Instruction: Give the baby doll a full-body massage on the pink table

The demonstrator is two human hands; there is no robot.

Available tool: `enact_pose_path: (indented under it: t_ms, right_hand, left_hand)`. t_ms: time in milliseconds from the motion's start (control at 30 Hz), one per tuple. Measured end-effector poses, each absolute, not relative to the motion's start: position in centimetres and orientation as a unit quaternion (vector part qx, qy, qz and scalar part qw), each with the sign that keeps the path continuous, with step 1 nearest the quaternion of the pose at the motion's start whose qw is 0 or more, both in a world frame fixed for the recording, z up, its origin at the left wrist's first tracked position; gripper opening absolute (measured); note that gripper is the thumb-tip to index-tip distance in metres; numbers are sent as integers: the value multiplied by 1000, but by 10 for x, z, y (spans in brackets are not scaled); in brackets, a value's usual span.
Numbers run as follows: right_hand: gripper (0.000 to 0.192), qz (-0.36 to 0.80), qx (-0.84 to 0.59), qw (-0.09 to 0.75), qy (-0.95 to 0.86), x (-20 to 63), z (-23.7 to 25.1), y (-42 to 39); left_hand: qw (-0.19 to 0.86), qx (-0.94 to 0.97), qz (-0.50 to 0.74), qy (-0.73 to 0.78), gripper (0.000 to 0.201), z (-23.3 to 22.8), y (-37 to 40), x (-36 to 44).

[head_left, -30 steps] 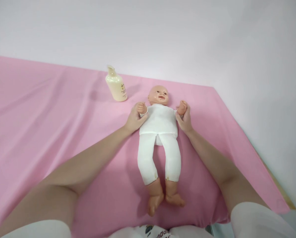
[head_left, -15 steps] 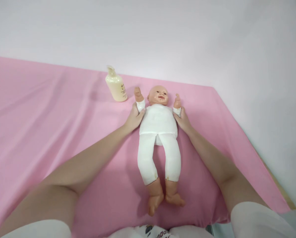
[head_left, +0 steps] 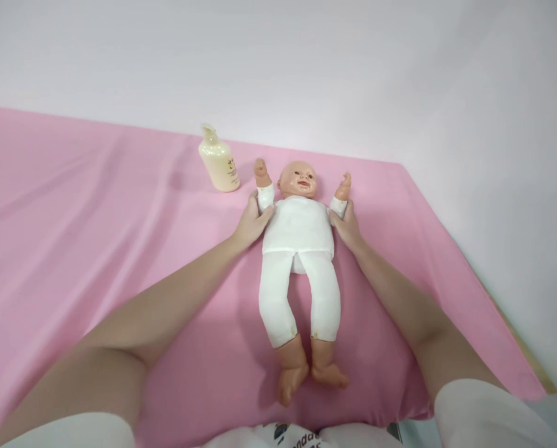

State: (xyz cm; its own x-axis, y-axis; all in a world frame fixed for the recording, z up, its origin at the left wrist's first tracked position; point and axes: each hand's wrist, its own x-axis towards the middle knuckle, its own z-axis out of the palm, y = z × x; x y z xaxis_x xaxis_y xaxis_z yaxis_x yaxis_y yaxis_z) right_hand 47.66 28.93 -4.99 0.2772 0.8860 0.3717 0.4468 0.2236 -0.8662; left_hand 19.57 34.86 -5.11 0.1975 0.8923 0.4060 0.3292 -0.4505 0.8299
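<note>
A baby doll (head_left: 298, 227) in a white top and white trousers lies on its back on a pink cloth (head_left: 203, 298), its head away from me and its bare feet towards me. My left hand (head_left: 253, 222) is closed around the doll's arm on the left, thumb on the near side. On the other side, my right hand (head_left: 347, 225) grips the doll's other arm at the white sleeve. Both doll hands stick up above my grip. Most of my fingers are hidden behind the doll's arms.
A cream pump bottle (head_left: 219, 165) stands on the cloth to the left of the doll's head. Behind the cloth's far edge rises a white wall (head_left: 278, 68). The cloth has folds on the left, and its right edge slants towards me.
The doll's arm in my right hand has tilted outward to the right. The one in my left hand has shifted up slightly. The doll's body and the bottle have stayed put.
</note>
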Motion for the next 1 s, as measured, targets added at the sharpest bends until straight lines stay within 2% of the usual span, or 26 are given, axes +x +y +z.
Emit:
enact_pose_path:
  t_ms: [167,300,433,567,700,833,1000]
  right_hand:
    - [51,131,-527,583,-604,475,-49,288]
    - [48,62,-462,604,-646,470,-47,280]
    - [29,14,-410,562,-718,468,-45,273]
    - [25,-5,-375,508,-775,471,-44,272]
    - [39,22,-399,489,-775,473,-48,275]
    - [60,53,-449,518,-726,473,-54,281]
    - [69,52,-478,525,-702,472,-57,289]
  left_hand:
    - [249,734,510,373,41,-48,345,198]
    - [227,770,492,338,35,-43,336,198]
    - [203,804,464,312,30,-34,327,195]
    - [172,840,434,277,29,-27,323,195]
    - [171,835,431,296,37,-31,327,197]
    - [178,800,477,317,44,-42,338,200]
    - [198,762,506,353,63,-55,353,199]
